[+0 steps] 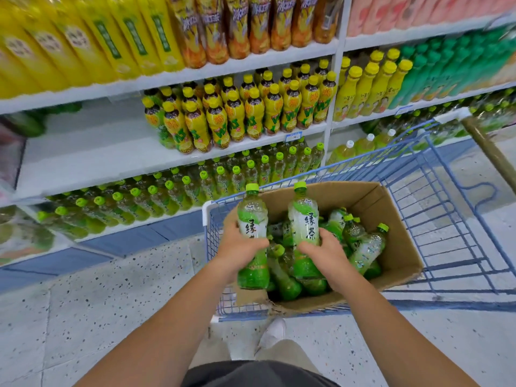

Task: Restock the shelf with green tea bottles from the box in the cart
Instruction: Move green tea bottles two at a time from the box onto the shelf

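The left hand (242,245) is closed around one green tea bottle (252,236). The right hand (324,251) is closed around a second bottle (303,233). Both bottles stand tall, caps up, over the cardboard box (391,219) in the blue cart (446,219). More bottles lie on their sides in the box. The green tea row on the low shelf (178,188) sits up at about ten o'clock from the hands — so the left hand is nearer. I think the bottles must swing that way, staying upright, to join the row.
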Demonstrator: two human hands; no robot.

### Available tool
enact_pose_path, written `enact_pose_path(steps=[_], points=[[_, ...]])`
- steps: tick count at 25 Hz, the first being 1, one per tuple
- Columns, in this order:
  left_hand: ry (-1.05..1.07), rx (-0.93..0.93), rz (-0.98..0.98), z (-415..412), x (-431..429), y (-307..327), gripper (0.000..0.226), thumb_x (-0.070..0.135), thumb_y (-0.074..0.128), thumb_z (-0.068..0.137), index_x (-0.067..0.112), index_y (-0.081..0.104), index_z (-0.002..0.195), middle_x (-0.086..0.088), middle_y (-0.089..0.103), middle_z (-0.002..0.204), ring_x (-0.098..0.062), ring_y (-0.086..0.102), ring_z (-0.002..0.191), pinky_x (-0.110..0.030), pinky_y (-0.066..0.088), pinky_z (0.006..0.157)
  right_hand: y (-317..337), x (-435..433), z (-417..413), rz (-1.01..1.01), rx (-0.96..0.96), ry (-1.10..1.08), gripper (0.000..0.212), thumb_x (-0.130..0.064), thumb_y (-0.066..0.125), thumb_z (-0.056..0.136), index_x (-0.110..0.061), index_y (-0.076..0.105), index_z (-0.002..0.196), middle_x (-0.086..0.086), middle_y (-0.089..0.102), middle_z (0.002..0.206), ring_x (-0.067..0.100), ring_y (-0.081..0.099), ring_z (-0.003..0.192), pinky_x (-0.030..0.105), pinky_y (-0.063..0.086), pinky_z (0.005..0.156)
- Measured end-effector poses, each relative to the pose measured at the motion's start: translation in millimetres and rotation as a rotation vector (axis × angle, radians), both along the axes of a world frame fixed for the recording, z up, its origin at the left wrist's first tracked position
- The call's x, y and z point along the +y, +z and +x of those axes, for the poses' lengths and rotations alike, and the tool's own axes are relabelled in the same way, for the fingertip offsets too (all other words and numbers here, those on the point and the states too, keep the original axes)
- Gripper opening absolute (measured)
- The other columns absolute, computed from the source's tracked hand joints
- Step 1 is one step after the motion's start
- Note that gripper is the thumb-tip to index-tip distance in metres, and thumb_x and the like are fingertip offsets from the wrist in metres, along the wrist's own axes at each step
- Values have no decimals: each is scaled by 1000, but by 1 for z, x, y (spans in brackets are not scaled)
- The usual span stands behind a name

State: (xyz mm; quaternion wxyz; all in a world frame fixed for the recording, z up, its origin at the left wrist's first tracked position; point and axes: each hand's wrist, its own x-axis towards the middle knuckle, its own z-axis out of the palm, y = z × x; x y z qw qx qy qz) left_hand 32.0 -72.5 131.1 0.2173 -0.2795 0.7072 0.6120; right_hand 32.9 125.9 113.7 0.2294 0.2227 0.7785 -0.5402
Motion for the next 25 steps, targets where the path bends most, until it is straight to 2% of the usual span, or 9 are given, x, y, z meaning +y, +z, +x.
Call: enact_pose_path(steps=[1, 3, 6, 10, 13, 17, 21, 23, 25], points=[[19, -14, -19, -1, -16, 4, 44, 10, 79, 77, 24, 57, 112, -3, 69, 97, -20, 69, 87, -37, 59, 68, 7, -14, -4, -3, 29, 29, 30, -18, 68, 84, -24, 59, 113, -4, 67, 99, 16, 64, 89, 42, 56, 83], [25, -32, -70, -3, -48, 7, 28, 15, 80, 75, 13, 66, 99, -8, 73, 86, -22, 71, 75, -38, 60, 62, 20, -41, -12, 0, 84, 63, 30, -23, 68, 86, -27, 56, 114, -7, 66, 101, 12, 63, 89, 38, 54, 78], [57, 9, -101, -8, -98, 11, 22, 16, 79, 71, 11, 71, 91, -12, 73, 84, -24, 66, 69, -38, 56, 63, 34, -86, -22, 19, 164, 111, 28, -31, 70, 85, -30, 56, 110, -9, 66, 104, 10, 63, 90, 34, 51, 75], [75, 83, -99, -12, -170, 26, 16, 14, 79, 75, 9, 69, 87, -7, 66, 74, -22, 58, 64, -33, 47, 57, 51, -157, -34, 25, 239, 177, 31, -32, 74, 85, -28, 59, 113, -11, 68, 101, 7, 65, 87, 28, 52, 68], [59, 134, -145, -23, -237, 36, 17, 16, 80, 74, 13, 68, 86, -4, 68, 78, -20, 63, 67, -27, 48, 55, 60, -222, -43, 64, 264, 237, 29, -35, 74, 85, -30, 58, 110, -13, 67, 99, 7, 66, 87, 34, 57, 73], [37, 183, -208, -41, -335, 48, 21, 21, 80, 69, 16, 67, 85, -3, 70, 79, -17, 64, 67, -27, 48, 55, 65, -322, -56, 113, 288, 267, 31, -33, 74, 85, -27, 59, 110, -11, 67, 99, 8, 65, 87, 28, 50, 65], [24, 199, -278, -56, -421, 52, 28, 26, 81, 67, 17, 67, 90, -3, 71, 85, -17, 68, 74, -27, 49, 57, 63, -412, -76, 88, 287, 248, 33, -32, 74, 82, -26, 60, 112, -8, 68, 100, 14, 66, 90, 37, 56, 77], [21, 211, -321, -64, -454, 52, 30, 25, 81, 67, 16, 66, 92, -3, 71, 87, -17, 68, 77, -27, 50, 59, 62, -447, -86, 58, 296, 231, 32, -28, 74, 82, -26, 60, 111, -6, 68, 100, 13, 66, 88, 36, 57, 74], [40, 221, -352, -72, -483, 51, 32, 23, 82, 68, 15, 65, 94, -3, 70, 88, -17, 67, 78, -27, 49, 59, 62, -477, -98, 36, 316, 238, 32, -24, 73, 84, -25, 60, 112, -6, 68, 100, 9, 65, 86, 29, 53, 66]])
